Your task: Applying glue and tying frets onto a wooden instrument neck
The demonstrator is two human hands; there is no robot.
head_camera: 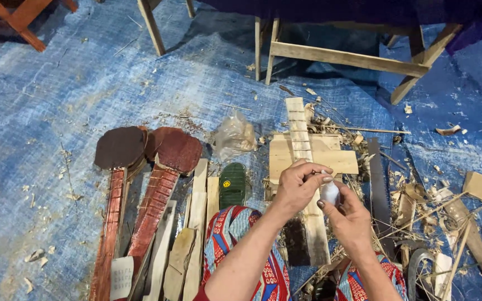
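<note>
Right hand [348, 218]: fingers curled snug around a small white bottle [330, 193], thumb pressed on its side, so pretty much clamped on it.
Left hand [299, 185]: fingertips pinched together right at the top of the bottle, touching its cap end; can't really tell what's between them.
Bottle: held up in both hands, over the long notched wooden strip [302, 167] lying on the blue tarp [57, 100].
Around it: a saw blade [379, 189] just right of the hands, a green sandal [233, 185] to the left, and two reddish-brown carved wooden pieces [140, 184] further left.
Far edge of tarp: wooden trestle legs [341, 56], shavings scattered about.
</note>
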